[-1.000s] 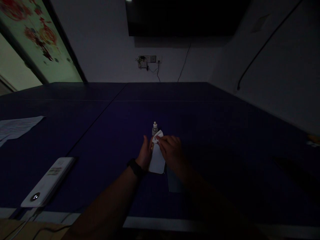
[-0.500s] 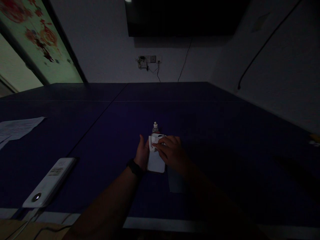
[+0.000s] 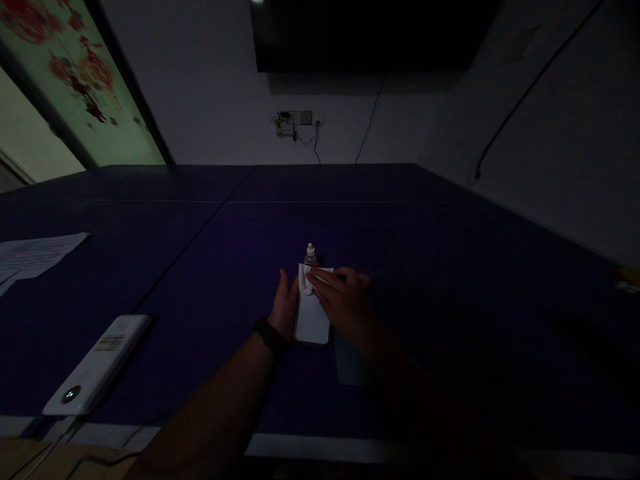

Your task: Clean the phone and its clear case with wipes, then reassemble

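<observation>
A phone [image 3: 313, 322] with a pale back and a dark rim lies back up, its top end pointing away from me. My left hand [image 3: 285, 305] grips its left edge, thumb raised and a dark band round the wrist. On the phone's upper part my right hand [image 3: 345, 297] presses a white cloth or tissue [image 3: 305, 280] with its fingertips. The cloth hides the top of the phone. Just beyond stands a small clear bottle [image 3: 311, 255] with a white nozzle cap. A flat dark-grey rectangular thing [image 3: 350, 363] lies partly under my right wrist.
On the blue table [image 3: 225, 260] at left lies a white power bank [image 3: 100, 363] with cables at its near end. Paper sheets [image 3: 37, 257] lie farther left. A dark screen [image 3: 375, 33] and sockets [image 3: 300, 119] are on the far wall. The room is dim.
My right hand has slid the cloth slightly up the phone, and its fingers are now straighter and flatter over it. The left hand and the bottle stay nearly in place.
</observation>
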A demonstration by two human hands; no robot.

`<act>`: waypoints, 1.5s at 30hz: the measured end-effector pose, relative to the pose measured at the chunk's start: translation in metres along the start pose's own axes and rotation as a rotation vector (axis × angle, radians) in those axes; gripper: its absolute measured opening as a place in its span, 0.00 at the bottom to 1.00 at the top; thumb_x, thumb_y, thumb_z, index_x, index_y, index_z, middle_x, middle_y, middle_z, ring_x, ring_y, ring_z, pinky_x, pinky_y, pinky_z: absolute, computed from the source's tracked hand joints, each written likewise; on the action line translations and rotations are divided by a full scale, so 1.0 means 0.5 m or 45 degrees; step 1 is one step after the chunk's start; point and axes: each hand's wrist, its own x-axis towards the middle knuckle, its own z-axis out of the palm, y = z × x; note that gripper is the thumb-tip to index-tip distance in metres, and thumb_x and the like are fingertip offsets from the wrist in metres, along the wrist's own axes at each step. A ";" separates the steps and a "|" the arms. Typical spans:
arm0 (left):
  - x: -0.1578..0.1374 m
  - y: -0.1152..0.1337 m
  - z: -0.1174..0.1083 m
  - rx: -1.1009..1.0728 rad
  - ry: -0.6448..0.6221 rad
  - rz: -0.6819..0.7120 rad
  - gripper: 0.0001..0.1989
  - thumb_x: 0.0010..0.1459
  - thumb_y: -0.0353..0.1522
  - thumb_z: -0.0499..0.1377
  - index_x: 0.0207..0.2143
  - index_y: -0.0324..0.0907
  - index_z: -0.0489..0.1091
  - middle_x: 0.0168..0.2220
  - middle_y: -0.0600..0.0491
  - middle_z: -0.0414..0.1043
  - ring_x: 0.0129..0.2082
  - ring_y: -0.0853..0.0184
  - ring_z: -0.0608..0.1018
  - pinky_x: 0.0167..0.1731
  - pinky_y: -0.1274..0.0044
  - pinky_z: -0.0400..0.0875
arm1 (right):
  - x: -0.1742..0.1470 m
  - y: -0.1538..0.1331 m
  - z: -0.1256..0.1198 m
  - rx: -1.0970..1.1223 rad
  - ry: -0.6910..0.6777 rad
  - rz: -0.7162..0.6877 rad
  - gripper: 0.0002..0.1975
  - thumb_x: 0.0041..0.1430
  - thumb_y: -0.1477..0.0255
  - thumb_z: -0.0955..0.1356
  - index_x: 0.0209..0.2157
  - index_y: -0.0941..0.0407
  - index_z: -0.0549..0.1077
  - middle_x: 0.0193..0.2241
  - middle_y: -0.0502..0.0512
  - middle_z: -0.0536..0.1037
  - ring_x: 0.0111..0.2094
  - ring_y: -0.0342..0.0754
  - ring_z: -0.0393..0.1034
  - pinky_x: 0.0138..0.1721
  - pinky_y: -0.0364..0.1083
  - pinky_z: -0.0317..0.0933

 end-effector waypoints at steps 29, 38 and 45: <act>-0.015 0.012 0.019 0.000 0.146 0.167 0.37 0.67 0.57 0.43 0.68 0.47 0.62 0.56 0.43 0.77 0.50 0.53 0.81 0.52 0.64 0.74 | -0.004 -0.016 -0.013 0.133 -0.132 -0.092 0.19 0.66 0.76 0.69 0.55 0.45 0.76 0.55 0.51 0.81 0.61 0.59 0.66 0.52 0.60 0.50; -0.015 0.014 0.026 -0.045 0.170 0.157 0.36 0.69 0.56 0.40 0.68 0.46 0.60 0.55 0.43 0.77 0.51 0.53 0.81 0.52 0.62 0.73 | -0.008 -0.011 -0.007 0.134 -0.155 -0.090 0.19 0.65 0.76 0.69 0.55 0.45 0.76 0.56 0.51 0.81 0.61 0.59 0.65 0.53 0.60 0.50; -0.013 0.011 0.024 -0.047 0.145 0.171 0.36 0.69 0.55 0.40 0.68 0.46 0.61 0.55 0.43 0.77 0.51 0.53 0.81 0.53 0.62 0.73 | -0.006 -0.008 -0.008 0.086 -0.210 -0.149 0.15 0.66 0.73 0.70 0.51 0.43 0.79 0.54 0.48 0.82 0.62 0.60 0.64 0.52 0.60 0.52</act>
